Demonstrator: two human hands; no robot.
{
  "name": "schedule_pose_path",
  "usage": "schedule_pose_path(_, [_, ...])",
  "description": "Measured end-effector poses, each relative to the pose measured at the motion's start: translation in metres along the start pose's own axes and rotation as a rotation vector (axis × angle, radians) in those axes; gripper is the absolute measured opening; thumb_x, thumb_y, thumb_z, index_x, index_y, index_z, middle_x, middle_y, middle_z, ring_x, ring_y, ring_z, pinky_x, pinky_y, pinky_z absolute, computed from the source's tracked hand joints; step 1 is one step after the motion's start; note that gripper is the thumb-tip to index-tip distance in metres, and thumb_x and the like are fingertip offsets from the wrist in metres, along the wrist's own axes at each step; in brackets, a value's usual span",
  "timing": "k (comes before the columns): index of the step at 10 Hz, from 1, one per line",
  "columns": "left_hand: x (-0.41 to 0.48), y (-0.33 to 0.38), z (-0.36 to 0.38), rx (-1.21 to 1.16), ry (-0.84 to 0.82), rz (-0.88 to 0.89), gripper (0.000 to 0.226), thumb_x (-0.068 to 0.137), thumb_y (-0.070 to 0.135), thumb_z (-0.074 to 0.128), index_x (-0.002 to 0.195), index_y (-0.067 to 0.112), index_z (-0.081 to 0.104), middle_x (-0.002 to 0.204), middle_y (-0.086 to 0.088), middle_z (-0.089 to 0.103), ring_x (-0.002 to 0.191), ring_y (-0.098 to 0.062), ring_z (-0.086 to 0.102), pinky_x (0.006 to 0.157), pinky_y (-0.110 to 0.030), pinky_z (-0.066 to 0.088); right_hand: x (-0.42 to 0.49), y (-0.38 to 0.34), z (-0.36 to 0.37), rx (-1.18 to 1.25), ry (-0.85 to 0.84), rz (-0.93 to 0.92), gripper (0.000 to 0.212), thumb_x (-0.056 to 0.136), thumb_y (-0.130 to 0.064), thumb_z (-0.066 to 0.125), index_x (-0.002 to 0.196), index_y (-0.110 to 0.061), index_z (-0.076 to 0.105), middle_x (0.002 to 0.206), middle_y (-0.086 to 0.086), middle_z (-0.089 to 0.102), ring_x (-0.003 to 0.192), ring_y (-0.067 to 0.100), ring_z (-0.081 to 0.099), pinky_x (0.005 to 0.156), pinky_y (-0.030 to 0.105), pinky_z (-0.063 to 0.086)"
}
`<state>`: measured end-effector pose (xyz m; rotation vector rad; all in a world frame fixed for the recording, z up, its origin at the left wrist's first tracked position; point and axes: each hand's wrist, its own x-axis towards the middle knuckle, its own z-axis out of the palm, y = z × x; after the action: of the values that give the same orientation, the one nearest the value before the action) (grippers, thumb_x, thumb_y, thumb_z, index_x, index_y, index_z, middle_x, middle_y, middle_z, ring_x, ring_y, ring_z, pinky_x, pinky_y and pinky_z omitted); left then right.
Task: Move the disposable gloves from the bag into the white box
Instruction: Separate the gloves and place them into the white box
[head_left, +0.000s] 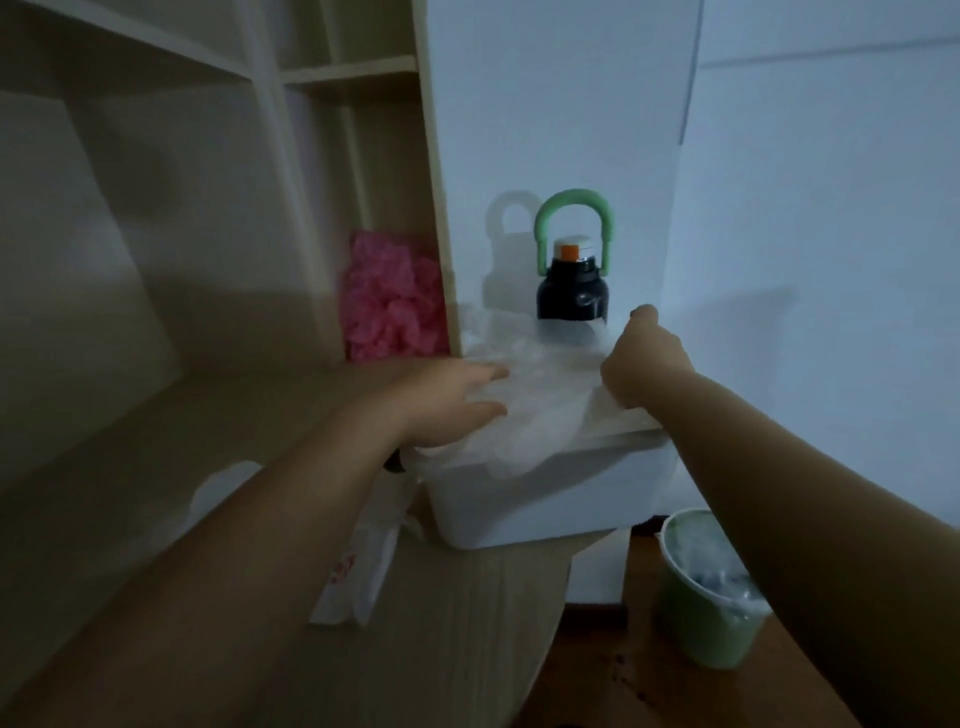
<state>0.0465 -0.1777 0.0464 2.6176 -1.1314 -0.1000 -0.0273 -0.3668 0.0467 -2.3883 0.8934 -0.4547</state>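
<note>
A heap of clear disposable gloves (540, 400) lies over the top of the white box (545, 499) at the desk's right edge, some hanging over its front rim. My left hand (452, 402) lies flat on the left side of the heap, fingers straight, pressing on it. My right hand (647, 361) is at the box's far right corner with curled fingers pinching the edge of the clear plastic. The flattened bag (358, 566), with red print, rests on the desk under my left forearm.
A black bottle with a green loop handle (571, 260) stands behind the box against the wall. A pink crinkled bundle (392, 306) sits in the shelf unit to the left. A green bin (711, 582) with a clear liner stands on the floor at right.
</note>
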Motion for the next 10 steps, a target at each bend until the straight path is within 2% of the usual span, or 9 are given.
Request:
schedule_pose_path(1, [0.011,0.012,0.003,0.218,-0.143,-0.017,0.042,0.098,0.029,0.050,0.140,0.032,0.046,0.149,0.006,0.041,0.133,-0.018,0.040,0.107,-0.027,0.033,-0.001,0.004,-0.007,-0.159,0.001,-0.183,0.052,0.086,-0.007,0.049,0.135,-0.012,0.031,0.120,0.016,0.047,0.107,0.034,0.050,0.091,0.043,0.045])
schedule_pose_path(2, [0.018,0.012,0.007,0.283,-0.153,-0.051,0.038,0.100,0.019,0.046,0.134,0.033,0.054,0.145,0.002,0.045,0.124,-0.020,0.048,0.104,-0.032,0.040,-0.001,0.000,-0.016,-0.393,-0.017,-0.396,0.049,0.086,-0.023,0.058,0.133,-0.022,0.043,0.126,0.011,0.045,0.112,0.031,0.046,0.092,0.041,0.036])
schedule_pose_path(3, [0.028,0.011,0.012,0.237,-0.128,-0.102,0.031,0.100,0.020,0.048,0.128,0.021,0.061,0.137,-0.003,0.052,0.126,-0.023,0.047,0.106,-0.035,0.037,-0.001,-0.010,-0.013,-0.382,-0.324,-0.523,0.051,0.085,-0.034,0.067,0.133,-0.023,0.052,0.134,0.002,0.051,0.122,0.023,0.048,0.105,0.037,0.033])
schedule_pose_path(5, [0.047,0.011,0.020,0.263,-0.140,-0.143,0.031,0.097,0.028,0.054,0.123,0.015,0.064,0.131,-0.006,0.058,0.123,-0.024,0.052,0.103,-0.037,0.041,0.015,-0.005,0.014,-0.576,-0.638,-0.417,0.073,0.087,-0.037,0.063,0.149,-0.028,0.027,0.152,0.002,0.033,0.134,0.025,0.038,0.111,0.039,0.032])
schedule_pose_path(6, [0.038,0.002,0.014,0.174,-0.032,-0.048,0.025,0.099,0.022,0.050,0.118,0.026,0.066,0.115,0.004,0.061,0.100,-0.017,0.057,0.089,-0.031,0.047,0.016,-0.006,0.016,-0.644,-0.649,-0.428,0.061,0.087,-0.032,0.061,0.143,-0.021,0.039,0.144,0.007,0.042,0.128,0.027,0.043,0.105,0.039,0.034])
schedule_pose_path(7, [0.028,-0.003,0.003,-0.199,0.168,0.025,0.037,0.099,0.038,0.045,0.098,0.009,0.069,0.089,-0.009,0.067,0.079,-0.024,0.061,0.072,-0.029,0.042,0.016,-0.007,0.016,-0.631,-0.639,-0.448,0.059,0.086,-0.029,0.063,0.140,-0.018,0.042,0.140,0.008,0.046,0.123,0.027,0.046,0.100,0.036,0.038])
schedule_pose_path(8, [0.020,0.004,-0.008,-0.332,-0.042,-0.056,0.056,0.081,0.077,0.037,0.107,0.037,0.066,0.109,0.011,0.065,0.101,-0.009,0.061,0.098,-0.036,0.046,0.017,-0.008,0.018,-0.622,-0.609,-0.453,0.069,0.084,-0.032,0.066,0.144,-0.018,0.036,0.145,0.007,0.041,0.129,0.027,0.042,0.105,0.038,0.035])
schedule_pose_path(9, [0.019,0.015,-0.005,0.132,-0.323,-0.021,0.045,0.092,0.056,0.048,0.132,0.036,0.053,0.136,0.009,0.053,0.122,-0.012,0.050,0.106,-0.031,0.037,0.017,-0.008,0.019,-0.630,-0.630,-0.437,0.071,0.086,-0.035,0.065,0.147,-0.019,0.032,0.147,0.007,0.038,0.131,0.027,0.040,0.107,0.039,0.034])
schedule_pose_path(10, [0.023,0.018,0.006,0.355,-0.477,-0.037,0.051,0.097,0.017,0.045,0.145,0.032,0.038,0.150,0.002,0.038,0.134,-0.019,0.038,0.107,-0.029,0.029,0.018,-0.006,0.022,-0.662,-0.680,-0.400,0.065,0.088,-0.037,0.063,0.144,-0.018,0.038,0.142,0.007,0.045,0.127,0.026,0.045,0.105,0.039,0.036])
